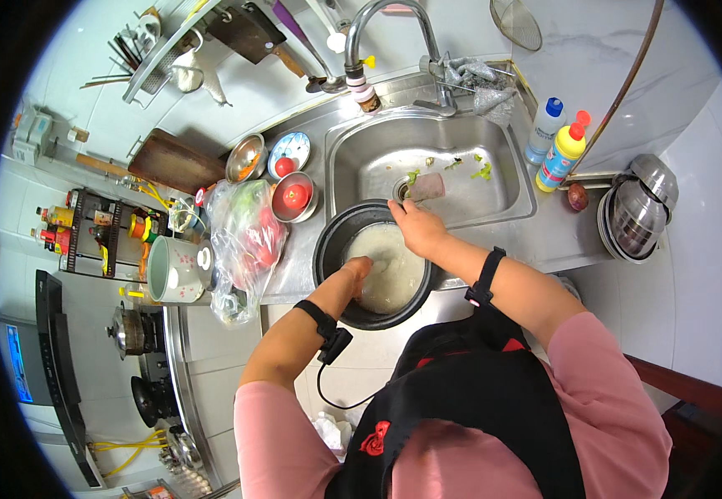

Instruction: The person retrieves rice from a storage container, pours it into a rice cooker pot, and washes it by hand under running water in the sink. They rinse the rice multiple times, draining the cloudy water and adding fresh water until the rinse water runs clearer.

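A dark round pot (322, 249) of cloudy whitish water is tilted at the front edge of a steel sink (367, 134). My left hand (358, 274) dips into the water near the pot's left side; its fingertips are hidden below the surface. With my right hand (417, 227) I grip the pot's far right rim, fingers over the edge. Beyond the pot, by the sink drain, lies a pinkish-brown block (427, 186), possibly a sponge, with green leaf scraps (483, 171) to its right.
At left are a clear plastic bag (242, 249) of vegetables, a steel bowl (304, 215) with a tomato (295, 196), and a pale green pot (174, 269). A chrome faucet (426, 37) arches over the sink's back. Bottles (560, 159), a red onion (578, 197) and stacked steel bowls (638, 215) stand right.
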A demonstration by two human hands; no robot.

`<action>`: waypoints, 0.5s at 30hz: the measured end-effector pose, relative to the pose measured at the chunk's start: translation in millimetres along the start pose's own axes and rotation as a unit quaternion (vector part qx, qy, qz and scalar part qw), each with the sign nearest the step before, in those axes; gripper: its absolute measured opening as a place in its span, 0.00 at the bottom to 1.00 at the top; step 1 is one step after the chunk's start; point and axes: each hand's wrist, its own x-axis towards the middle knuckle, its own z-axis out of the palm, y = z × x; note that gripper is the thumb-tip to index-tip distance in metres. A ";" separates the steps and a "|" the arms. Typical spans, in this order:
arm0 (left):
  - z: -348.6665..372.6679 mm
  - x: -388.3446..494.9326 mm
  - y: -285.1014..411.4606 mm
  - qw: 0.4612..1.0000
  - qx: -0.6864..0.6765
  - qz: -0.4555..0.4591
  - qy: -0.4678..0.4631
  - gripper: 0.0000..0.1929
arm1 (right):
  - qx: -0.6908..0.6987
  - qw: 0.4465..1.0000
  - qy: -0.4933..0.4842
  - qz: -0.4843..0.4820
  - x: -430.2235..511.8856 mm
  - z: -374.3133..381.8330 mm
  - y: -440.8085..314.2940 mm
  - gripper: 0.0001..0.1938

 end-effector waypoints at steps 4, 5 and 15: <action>1.3 51.0 30.9 0.996 -0.058 -0.048 -0.054 0.25 | 0.032 0.999 -0.006 -0.008 1.4 2.7 2.3 0.30; 4.6 57.9 40.6 0.997 -0.031 -0.018 -0.067 0.25 | 0.040 0.999 -0.009 -0.001 2.1 3.5 3.3 0.31; 61.3 -25.0 13.6 0.607 0.679 0.367 -0.189 0.22 | 0.045 0.999 -0.010 -0.021 4.2 0.5 6.2 0.25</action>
